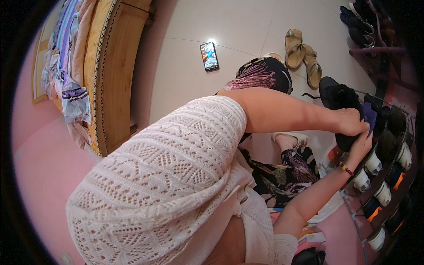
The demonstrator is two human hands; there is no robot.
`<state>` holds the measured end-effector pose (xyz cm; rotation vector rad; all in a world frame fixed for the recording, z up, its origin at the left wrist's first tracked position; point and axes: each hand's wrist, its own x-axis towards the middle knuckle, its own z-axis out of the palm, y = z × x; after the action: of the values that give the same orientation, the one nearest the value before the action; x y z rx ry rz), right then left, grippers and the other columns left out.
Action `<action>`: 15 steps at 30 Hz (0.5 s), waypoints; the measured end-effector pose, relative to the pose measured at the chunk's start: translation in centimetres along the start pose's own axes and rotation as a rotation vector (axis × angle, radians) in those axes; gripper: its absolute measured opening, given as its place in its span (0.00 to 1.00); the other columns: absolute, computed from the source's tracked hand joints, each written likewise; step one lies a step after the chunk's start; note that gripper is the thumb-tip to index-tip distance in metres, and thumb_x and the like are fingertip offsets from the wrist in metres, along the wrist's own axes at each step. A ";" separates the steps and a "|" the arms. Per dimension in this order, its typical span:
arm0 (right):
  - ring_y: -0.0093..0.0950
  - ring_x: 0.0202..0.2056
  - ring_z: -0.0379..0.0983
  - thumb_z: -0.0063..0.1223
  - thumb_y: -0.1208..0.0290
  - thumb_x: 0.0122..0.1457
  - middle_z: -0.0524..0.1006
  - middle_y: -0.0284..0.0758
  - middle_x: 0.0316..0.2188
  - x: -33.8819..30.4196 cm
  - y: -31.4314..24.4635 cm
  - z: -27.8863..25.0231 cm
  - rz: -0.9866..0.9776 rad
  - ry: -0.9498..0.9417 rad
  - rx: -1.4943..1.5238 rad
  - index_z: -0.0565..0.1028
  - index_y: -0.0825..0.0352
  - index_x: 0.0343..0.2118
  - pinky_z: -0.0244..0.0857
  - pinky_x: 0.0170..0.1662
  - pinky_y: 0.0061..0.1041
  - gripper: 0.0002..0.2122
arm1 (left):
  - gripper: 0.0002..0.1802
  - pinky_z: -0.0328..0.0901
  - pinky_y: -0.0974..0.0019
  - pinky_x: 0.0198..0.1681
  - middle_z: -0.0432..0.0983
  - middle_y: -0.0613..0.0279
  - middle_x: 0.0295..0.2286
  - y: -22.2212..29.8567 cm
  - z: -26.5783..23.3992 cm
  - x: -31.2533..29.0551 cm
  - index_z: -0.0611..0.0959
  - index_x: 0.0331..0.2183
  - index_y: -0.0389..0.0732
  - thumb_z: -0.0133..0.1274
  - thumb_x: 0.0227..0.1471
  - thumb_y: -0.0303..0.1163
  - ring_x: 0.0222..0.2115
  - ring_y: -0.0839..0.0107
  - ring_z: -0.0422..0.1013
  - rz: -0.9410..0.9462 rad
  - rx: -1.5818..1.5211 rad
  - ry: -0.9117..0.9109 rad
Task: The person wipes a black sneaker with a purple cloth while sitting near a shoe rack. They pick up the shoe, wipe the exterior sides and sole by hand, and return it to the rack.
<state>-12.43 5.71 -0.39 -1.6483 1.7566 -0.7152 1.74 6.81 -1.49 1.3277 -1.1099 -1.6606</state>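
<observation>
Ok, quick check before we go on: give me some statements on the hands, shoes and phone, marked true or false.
1. The left hand and right hand are both at the black shoe. True.
2. The phone's screen is dark. False: the phone has a lit screen.
3. The tan sandals lie on the floor. True.
4. The beaded bracelet is on the left wrist. False: the bracelet is on the right wrist.
5. The person's top is white. True.

Both arms (287, 110) reach rightward, the left hand (350, 122) just above the right hand (362, 145).
</observation>
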 end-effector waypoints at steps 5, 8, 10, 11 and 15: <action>0.30 0.41 0.72 0.39 0.59 0.63 0.76 0.43 0.41 -1.5 -2.5 -0.4 -0.110 0.096 -0.081 0.70 0.74 0.48 0.63 0.45 0.27 0.21 | 0.35 0.66 0.56 0.37 0.77 0.40 0.27 1.0 -0.1 0.2 0.80 0.25 0.26 0.46 0.47 0.56 0.33 0.49 0.74 -0.088 -0.173 0.102; 0.39 0.39 0.73 0.40 0.60 0.63 0.76 0.47 0.39 -3.3 -4.3 -0.1 -0.125 0.084 -0.236 0.70 0.71 0.47 0.63 0.42 0.30 0.19 | 0.34 0.65 0.58 0.42 0.76 0.41 0.33 1.4 0.0 0.9 0.80 0.33 0.27 0.49 0.47 0.55 0.37 0.51 0.73 -0.180 -0.274 0.129; 0.45 0.39 0.72 0.39 0.60 0.63 0.75 0.48 0.38 -3.9 -4.1 0.9 -0.206 0.074 -0.315 0.70 0.70 0.46 0.63 0.42 0.34 0.18 | 0.33 0.65 0.59 0.43 0.75 0.41 0.36 1.2 -0.3 0.9 0.79 0.36 0.27 0.50 0.47 0.54 0.39 0.51 0.72 -0.214 -0.324 0.186; 0.46 0.39 0.71 0.38 0.61 0.63 0.75 0.47 0.38 -3.7 -3.1 1.4 -0.277 0.090 -0.372 0.69 0.70 0.48 0.63 0.43 0.35 0.18 | 0.33 0.65 0.60 0.44 0.75 0.41 0.37 1.1 -0.4 0.9 0.79 0.37 0.27 0.50 0.47 0.53 0.40 0.52 0.72 -0.232 -0.349 0.215; 0.43 0.46 0.67 0.37 0.61 0.64 0.72 0.45 0.46 -3.7 -2.5 1.7 -0.282 0.079 -0.339 0.68 0.70 0.50 0.58 0.49 0.34 0.19 | 0.33 0.64 0.60 0.44 0.73 0.40 0.40 1.1 -0.3 0.7 0.77 0.40 0.25 0.51 0.48 0.50 0.42 0.53 0.71 -0.273 -0.358 0.189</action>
<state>-9.43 9.24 0.65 -2.1542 1.7950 -0.6376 1.87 5.71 -0.79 1.4052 -0.5077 -1.7820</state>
